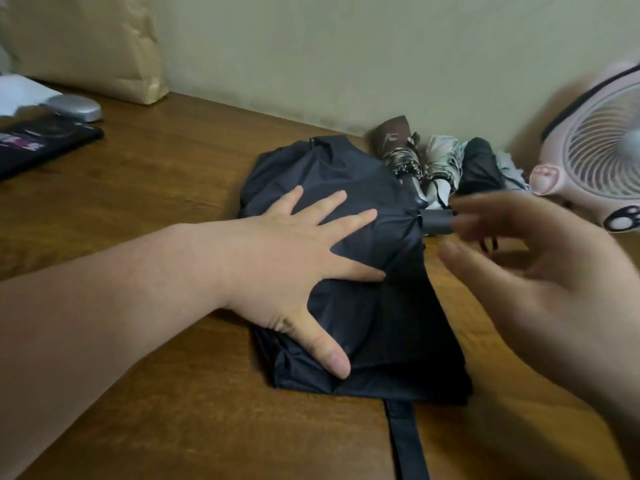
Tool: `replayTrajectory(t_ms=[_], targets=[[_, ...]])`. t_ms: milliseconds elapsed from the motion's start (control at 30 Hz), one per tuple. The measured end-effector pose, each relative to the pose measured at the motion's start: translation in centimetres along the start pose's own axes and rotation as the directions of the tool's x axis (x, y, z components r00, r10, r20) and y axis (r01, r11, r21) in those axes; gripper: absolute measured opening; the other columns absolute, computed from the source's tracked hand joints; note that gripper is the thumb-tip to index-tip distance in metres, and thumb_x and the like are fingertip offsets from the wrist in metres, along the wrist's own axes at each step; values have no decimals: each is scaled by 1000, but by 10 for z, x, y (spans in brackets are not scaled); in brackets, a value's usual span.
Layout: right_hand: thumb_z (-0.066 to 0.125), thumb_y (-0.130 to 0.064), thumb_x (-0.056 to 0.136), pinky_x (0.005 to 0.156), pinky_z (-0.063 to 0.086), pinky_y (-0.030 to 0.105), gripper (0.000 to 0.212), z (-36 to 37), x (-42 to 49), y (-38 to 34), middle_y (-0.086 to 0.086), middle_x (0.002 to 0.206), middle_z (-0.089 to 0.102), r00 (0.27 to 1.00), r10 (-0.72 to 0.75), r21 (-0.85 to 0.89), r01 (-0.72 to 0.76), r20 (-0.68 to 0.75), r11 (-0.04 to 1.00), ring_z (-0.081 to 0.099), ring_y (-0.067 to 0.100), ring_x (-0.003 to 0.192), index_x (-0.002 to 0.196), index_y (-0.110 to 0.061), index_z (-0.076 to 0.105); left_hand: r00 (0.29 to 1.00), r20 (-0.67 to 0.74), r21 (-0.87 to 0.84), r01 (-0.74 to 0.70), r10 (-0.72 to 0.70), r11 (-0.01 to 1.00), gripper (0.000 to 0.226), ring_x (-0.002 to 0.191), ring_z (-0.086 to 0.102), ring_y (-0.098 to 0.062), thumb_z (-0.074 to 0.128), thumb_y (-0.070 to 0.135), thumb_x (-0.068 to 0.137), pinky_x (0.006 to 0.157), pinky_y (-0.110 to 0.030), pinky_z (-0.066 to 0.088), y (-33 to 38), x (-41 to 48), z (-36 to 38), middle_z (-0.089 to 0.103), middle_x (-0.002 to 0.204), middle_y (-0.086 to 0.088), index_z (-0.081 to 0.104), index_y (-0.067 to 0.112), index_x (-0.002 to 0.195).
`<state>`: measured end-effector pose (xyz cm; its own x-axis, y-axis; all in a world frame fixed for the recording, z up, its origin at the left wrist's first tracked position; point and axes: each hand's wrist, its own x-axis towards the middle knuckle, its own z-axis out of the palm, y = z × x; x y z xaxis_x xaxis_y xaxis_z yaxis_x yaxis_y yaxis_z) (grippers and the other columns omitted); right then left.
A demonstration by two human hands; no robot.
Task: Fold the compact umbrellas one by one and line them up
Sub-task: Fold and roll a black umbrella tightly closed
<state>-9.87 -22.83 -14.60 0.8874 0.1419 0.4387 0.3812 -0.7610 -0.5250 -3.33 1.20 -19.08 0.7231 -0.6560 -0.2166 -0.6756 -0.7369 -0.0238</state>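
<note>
A dark navy compact umbrella (349,174) lies collapsed on the wooden table (173,209), its canopy loose and spread, its grey handle (437,221) pointing right. A strap (405,441) trails toward the near edge. My left hand (294,268) presses flat on the canopy with fingers spread. My right hand (540,268), blurred, hovers with relaxed fingers just right of the handle, holding nothing. Behind, by the wall, lie folded umbrellas side by side: a brown one (398,147), a pale patterned one (443,161) and a black one (481,168).
A pink desk fan (599,157) stands at the right by the wall. At the far left are a silver mouse (74,107), a black pad (38,143), white paper (17,93) and a brown paper bag (97,46).
</note>
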Motion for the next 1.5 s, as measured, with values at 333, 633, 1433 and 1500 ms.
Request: replayTrajectory(t_ms=[333,633,1433,1500], targets=[[31,-37,106,104,42,50,49,111,81,32,11,126,65,920,-370,-191,389,128,901,57,30,119,129,-5,60,998,-49,23,-34,35,999,103,151,-35,-24,0,102,61,122,-66,-10,2,-1,0,-15,171,0,4,59,154],[18,-55,106,107,39,48,67,104,81,56,8,134,60,885,-431,-303,466,179,832,54,32,120,141,-12,55,970,-241,-345,-66,-20,936,32,153,15,2,50,43,104,129,-36,8,-1,-28,-20,48,152,20,67,41,131],[17,-91,84,117,26,53,92,103,78,52,-2,140,53,931,-303,-385,360,203,850,45,29,132,146,-31,46,838,-441,-439,112,-322,892,6,88,65,-8,72,31,93,69,-27,54,59,-99,2,63,96,20,77,33,90],[16,-91,84,117,26,53,92,103,77,52,-1,140,54,932,-302,-384,358,200,851,46,29,131,146,-30,47,857,-440,-391,85,-267,917,13,90,63,-7,64,38,95,72,-27,54,59,-100,1,61,97,20,74,31,90]])
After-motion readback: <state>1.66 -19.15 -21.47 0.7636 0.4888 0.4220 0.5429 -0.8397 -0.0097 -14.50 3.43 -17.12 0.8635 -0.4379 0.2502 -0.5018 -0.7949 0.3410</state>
